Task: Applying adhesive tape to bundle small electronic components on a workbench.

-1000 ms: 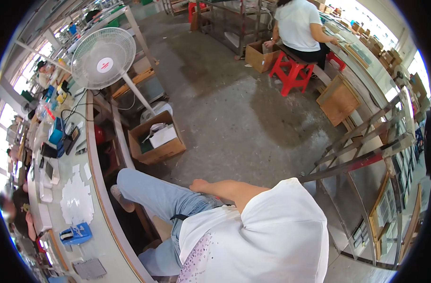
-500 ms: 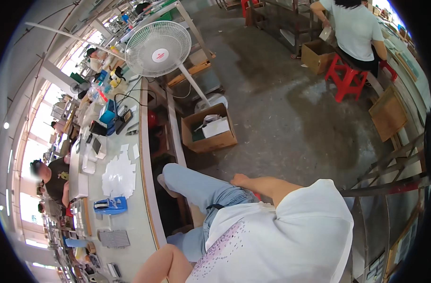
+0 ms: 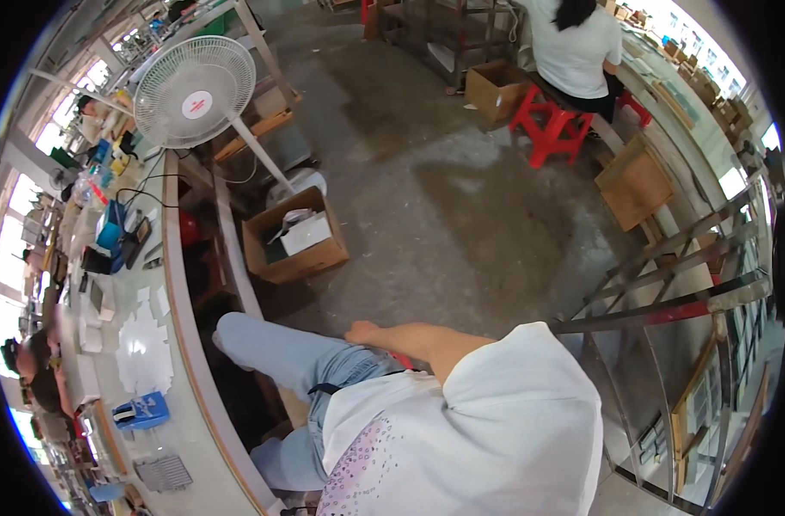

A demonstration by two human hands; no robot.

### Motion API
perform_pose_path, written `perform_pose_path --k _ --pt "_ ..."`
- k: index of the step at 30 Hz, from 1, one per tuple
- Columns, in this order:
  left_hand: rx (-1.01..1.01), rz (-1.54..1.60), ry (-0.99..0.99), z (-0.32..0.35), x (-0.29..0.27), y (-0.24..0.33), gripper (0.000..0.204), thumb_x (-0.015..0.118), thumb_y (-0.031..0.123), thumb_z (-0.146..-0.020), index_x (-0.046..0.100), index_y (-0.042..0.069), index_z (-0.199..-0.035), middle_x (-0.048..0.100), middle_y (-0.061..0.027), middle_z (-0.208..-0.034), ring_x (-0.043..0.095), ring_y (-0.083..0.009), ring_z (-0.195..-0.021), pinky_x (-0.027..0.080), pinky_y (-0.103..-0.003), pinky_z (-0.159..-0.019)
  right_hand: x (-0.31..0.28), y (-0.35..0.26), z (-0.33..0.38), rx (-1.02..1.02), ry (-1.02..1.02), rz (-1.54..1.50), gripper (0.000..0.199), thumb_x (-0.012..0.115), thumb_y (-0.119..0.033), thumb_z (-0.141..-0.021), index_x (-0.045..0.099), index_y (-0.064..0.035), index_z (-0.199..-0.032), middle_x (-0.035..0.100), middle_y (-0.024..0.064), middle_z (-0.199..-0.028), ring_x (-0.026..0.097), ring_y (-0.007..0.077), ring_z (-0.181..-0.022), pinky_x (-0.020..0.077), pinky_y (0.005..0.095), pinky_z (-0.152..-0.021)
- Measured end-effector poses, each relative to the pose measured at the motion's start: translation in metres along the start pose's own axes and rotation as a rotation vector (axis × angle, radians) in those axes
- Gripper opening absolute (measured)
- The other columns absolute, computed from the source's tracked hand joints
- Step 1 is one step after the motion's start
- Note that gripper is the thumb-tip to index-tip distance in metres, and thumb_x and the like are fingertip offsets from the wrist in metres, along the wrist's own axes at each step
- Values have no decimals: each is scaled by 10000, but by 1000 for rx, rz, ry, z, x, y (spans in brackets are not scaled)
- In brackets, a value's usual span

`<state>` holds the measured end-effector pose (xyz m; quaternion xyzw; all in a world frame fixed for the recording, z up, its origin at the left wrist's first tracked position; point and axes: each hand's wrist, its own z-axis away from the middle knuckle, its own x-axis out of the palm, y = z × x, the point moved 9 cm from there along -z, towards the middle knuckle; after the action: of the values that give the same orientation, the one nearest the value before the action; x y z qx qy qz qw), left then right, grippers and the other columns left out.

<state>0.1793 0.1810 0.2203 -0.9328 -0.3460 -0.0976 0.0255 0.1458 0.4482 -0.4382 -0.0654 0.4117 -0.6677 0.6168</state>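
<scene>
My right hand (image 3: 362, 333) rests beside my jeans-clad thigh (image 3: 285, 344), with the bare forearm running back to my white sleeve. The hand looks compact and its fingers are turned away, so what they do is hidden. No object shows in it. Lower in the picture, my left hand and arm are out of sight. The workbench (image 3: 186, 344) runs along the left side of my legs. On it lie a spread of white paper pieces (image 3: 145, 353), a blue tape dispenser (image 3: 141, 411) and a grey ridged tray (image 3: 163, 473).
A white standing fan (image 3: 195, 92) and an open cardboard box (image 3: 295, 234) stand beyond my knees. Metal rack bars (image 3: 659, 316) are at the right. Farther off, a person (image 3: 573, 47) sits on a red stool (image 3: 551, 127) near another box (image 3: 496, 90).
The view has swung, so the bench, fan and box sit farther left and more of the rack shows. My left arm has left the picture. My right hand stays by my thigh.
</scene>
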Motion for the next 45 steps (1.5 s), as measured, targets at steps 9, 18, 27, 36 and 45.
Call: perform_pose_path --k 9,18,27,36,45 --pt "-139 116 43 45 6 -31 436 357 337 -1082 470 122 -1443 527 -109 -1419 507 -224 -1296 402 -383 -1082 -7 -13 9 -81 22 82 523 558 -402 -876 711 -3 -1177 667 272 -1223 635 429 -1174 505 503 -1004" --pt "182 -7 126 16 -91 105 404 380 286 -1071 571 73 -1356 626 -134 -1303 598 -234 -1199 476 -384 -1018 7 -21 -19 -264 -79 319 433 555 -373 -879 759 -53 -1087 707 217 -1171 702 387 -1060 550 487 -917" --pt "685 -394 418 86 -96 306 490 499 417 -966 586 -38 -1126 631 -144 -1133 551 -292 -1153 428 -446 -974 -21 -210 62 -823 277 -141 384 575 -278 -999 638 -2 -1257 673 223 -1177 636 393 -1097 494 432 -957" --pt "-632 -1442 334 195 -207 91 160 538 37 -975 658 -65 -947 688 -151 -892 638 -251 -810 500 -338 -743 131 -404 266 -1995 62 147 389 735 -281 -823 668 -80 -1149 659 131 -1106 612 361 -1050 491 472 -910" --pt "-1063 -970 80 225 -235 -19 340 527 244 -1066 710 -34 -999 724 -183 -971 679 -283 -858 550 -385 -767 194 -450 230 -1799 52 177 492 748 -317 -724 535 -57 -1083 556 150 -1061 529 369 -990 452 474 -826"
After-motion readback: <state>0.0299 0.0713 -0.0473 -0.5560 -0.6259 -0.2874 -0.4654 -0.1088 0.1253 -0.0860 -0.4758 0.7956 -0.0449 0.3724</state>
